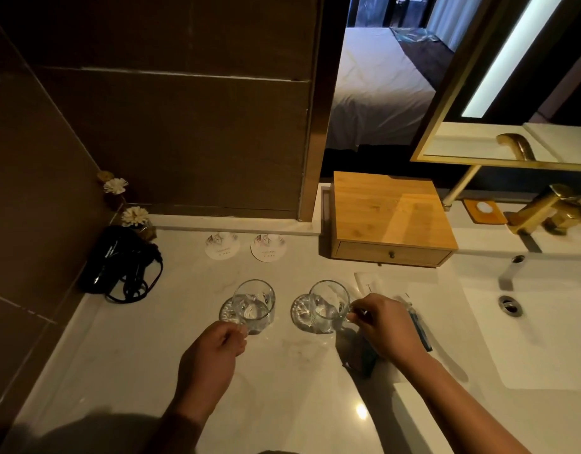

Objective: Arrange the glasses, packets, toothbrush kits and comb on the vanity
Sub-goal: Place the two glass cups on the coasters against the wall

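Observation:
Two clear glass mugs stand upright on the white vanity top [125, 355]. My left hand [213, 352] pinches the handle of the left glass [253, 304]. The handle of the right glass [328, 304] is gripped by my right hand [386, 326]. Two round paper coasters [222, 245] [268, 247] lie farther back near the wall. A white packet [366, 281] lies behind my right hand. A blue toothbrush kit [420, 326] lies to its right, and a dark item [363, 358] is partly hidden under my right wrist.
A black hair dryer with a coiled cord [122, 263] sits at the left by dried flowers [135, 216]. A wooden drawer box [390, 217] stands at the back. The sink basin [528, 322], gold faucet [544, 208] and soap dish [484, 211] are at the right.

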Demonstrator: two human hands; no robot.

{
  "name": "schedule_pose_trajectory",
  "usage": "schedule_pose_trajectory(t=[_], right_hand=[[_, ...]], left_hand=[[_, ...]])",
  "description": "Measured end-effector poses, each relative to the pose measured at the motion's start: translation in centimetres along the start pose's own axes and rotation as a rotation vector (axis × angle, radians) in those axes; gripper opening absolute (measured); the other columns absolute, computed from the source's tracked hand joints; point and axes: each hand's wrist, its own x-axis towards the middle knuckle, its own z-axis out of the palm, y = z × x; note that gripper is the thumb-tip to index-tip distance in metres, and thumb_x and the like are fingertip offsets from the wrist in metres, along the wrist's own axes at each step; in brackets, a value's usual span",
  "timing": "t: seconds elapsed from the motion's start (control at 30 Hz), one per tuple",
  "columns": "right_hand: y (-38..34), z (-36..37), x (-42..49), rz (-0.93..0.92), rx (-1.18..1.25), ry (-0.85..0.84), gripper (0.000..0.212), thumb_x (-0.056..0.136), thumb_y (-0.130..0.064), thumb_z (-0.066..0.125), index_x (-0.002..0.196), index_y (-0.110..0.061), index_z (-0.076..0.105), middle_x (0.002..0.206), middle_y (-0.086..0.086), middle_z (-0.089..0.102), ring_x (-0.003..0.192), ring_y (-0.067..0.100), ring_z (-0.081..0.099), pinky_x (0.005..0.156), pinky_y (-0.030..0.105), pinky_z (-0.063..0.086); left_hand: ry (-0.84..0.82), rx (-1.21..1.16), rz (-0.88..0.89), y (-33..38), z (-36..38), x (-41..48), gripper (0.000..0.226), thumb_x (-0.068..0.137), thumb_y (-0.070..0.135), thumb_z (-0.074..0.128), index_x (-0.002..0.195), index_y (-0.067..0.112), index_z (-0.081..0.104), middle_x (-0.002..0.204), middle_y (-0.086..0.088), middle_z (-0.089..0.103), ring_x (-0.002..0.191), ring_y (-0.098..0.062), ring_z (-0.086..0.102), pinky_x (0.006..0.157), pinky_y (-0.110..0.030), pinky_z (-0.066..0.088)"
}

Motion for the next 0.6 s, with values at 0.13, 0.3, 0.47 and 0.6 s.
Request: schedule_pose_trajectory(t=[0.13, 0.3, 0.47, 0.6], right_hand=[[-0.9, 0.1, 0.6, 0.016, 0.075, 0.015, 0.023, 0.086, -0.028, 0.071, 0.105, -0.017, 0.074, 0.096, 0.0, 0.07, 0.082, 0.012, 0.065, 0.079, 0.035, 0.059], [-2.6, 0.4, 2.1, 0.012, 0.103, 0.022, 0.025, 0.087, -0.031, 0.07, 0.107, -0.017, 0.072, 0.096, 0.001, 0.07, 0.078, 0.013, 0.067, 0.076, 0.039, 0.06], [-5.1, 0.8, 4.3, -0.022, 0.079, 0.016, 0.024, 0.088, -0.035, 0.068, 0.105, -0.018, 0.073, 0.092, -0.001, 0.069, 0.076, 0.012, 0.066, 0.074, 0.037, 0.059], [-7.1, 1.5, 6.3, -0.028, 0.099, 0.039, 0.023, 0.088, -0.032, 0.07, 0.102, -0.015, 0.075, 0.09, 0.002, 0.073, 0.074, 0.016, 0.068, 0.073, 0.04, 0.058]], left_hand=[[0.009, 0.078, 0.059, 0.1, -1.3, 0.9, 0.026, 0.079, 0.054, 0.059, 0.091, 0.037, 0.074, 0.081, 0.015, 0.077, 0.076, -0.008, 0.075, 0.082, -0.051, 0.062], [0.03, 0.124, 0.082, -0.2, -3.2, 3.2, 0.026, 0.08, 0.055, 0.059, 0.094, 0.038, 0.072, 0.08, 0.016, 0.076, 0.077, -0.013, 0.074, 0.081, -0.054, 0.062], [0.039, 0.1, 0.079, 1.8, -5.2, 5.2, 0.026, 0.078, 0.056, 0.057, 0.095, 0.042, 0.072, 0.08, 0.017, 0.076, 0.082, -0.016, 0.075, 0.084, -0.054, 0.061], [0.057, 0.05, 0.055, 4.4, -6.1, 7.0, 0.017, 0.081, 0.048, 0.059, 0.083, 0.039, 0.072, 0.076, 0.014, 0.077, 0.08, -0.016, 0.074, 0.08, -0.041, 0.059]])
